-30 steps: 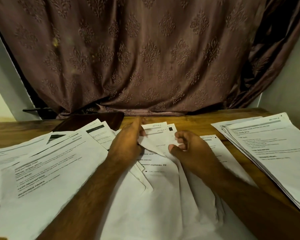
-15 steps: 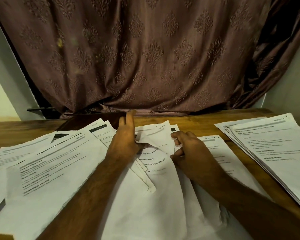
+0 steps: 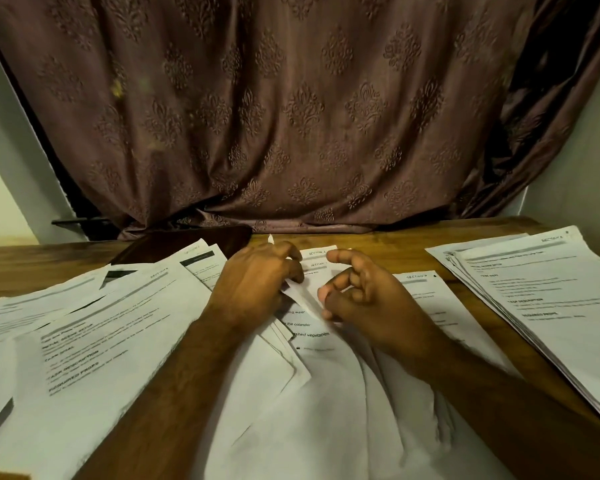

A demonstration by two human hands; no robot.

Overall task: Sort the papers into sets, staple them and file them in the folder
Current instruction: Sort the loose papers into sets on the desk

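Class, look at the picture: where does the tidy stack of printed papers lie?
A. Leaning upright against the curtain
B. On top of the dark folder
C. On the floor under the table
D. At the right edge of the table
D: the stack of papers lies flat on the wooden table at its right edge, apart from both hands.

Bare wooden desk (image 3: pixel 378 242) shows only along the far edge; spread white printed papers (image 3: pixel 111 327) cover the rest, and a draped brown patterned curtain (image 3: pixel 291 116) closes the back.
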